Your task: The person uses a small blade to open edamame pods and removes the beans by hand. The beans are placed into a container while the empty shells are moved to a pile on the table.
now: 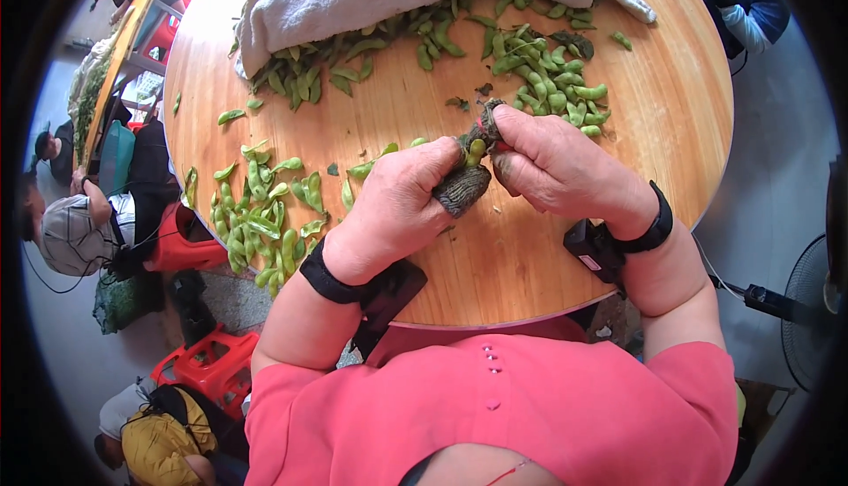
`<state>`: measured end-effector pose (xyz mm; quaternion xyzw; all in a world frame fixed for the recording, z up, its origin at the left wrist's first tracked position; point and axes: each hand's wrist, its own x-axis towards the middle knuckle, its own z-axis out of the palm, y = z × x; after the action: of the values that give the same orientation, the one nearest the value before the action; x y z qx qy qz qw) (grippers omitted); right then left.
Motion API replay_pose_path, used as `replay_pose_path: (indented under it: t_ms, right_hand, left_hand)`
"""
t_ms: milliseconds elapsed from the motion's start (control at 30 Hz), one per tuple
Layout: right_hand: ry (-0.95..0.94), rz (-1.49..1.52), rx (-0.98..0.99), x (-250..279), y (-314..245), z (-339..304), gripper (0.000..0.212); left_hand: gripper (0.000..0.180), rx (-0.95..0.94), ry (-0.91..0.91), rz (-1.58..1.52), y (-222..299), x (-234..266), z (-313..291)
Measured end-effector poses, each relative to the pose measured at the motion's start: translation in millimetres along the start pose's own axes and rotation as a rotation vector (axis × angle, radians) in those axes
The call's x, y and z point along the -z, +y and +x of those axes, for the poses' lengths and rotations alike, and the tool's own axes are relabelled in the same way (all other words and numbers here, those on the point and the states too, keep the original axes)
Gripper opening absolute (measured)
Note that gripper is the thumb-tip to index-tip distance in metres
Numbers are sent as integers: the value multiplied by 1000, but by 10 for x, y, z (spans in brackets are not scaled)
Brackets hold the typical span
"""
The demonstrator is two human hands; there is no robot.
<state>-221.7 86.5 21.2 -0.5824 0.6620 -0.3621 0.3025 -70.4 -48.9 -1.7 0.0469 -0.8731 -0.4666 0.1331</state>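
Observation:
My left hand (pixel 402 193) and my right hand (pixel 561 163) meet over the middle of the round table, fingers closed. Between them shows a green soybean pod (pixel 476 152), pinched at my left fingers. Dark grey, ribbed cloth-like covering (pixel 463 190) sits at my left fingertips. A similar dark piece with a bit of red (pixel 488 120) lies at my right fingertips; whether it is worn or held I cannot tell. What my right fingers grip is hidden. Loose soybean pods (pixel 548 75) lie beyond my right hand, and another heap of pods (pixel 265 212) is left of my left hand.
A grey towel (pixel 371 0) covers more pods at the table's far side. Round wooden table (pixel 521 265) fills the middle. Red stools (pixel 212 367) and seated people are at left; another person (pixel 751 9) sits far right. A fan (pixel 808 309) stands at right.

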Motion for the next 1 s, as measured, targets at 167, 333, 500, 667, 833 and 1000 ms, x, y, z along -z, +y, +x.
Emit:
replay_pose_path:
  t_ms: [167, 333, 500, 667, 833, 1000]
  right_hand:
    - [37, -8, -11, -77, 24, 9, 11]
    - [-57, 704, -186, -15, -78, -23, 7]
    - [-85, 1128, -217, -1, -142, -21, 13]
    - [-147, 1268, -213, -3, -59, -6, 14]
    - [-71, 1023, -167, 18, -68, -19, 8]
    - [13, 784, -22, -31, 38, -21, 7]
  left_hand:
    - [21, -83, 17, 75, -41, -13, -19]
    - [15, 276, -150, -400, 31, 80, -56]
    - [21, 252, -6, -1065, 153, -20, -97]
    - [20, 207, -118, -947, 95, 41, -93]
    - [15, 238, -59, -822, -24, -33, -60]
    - [18, 341, 45, -646, -8, -31, -24]
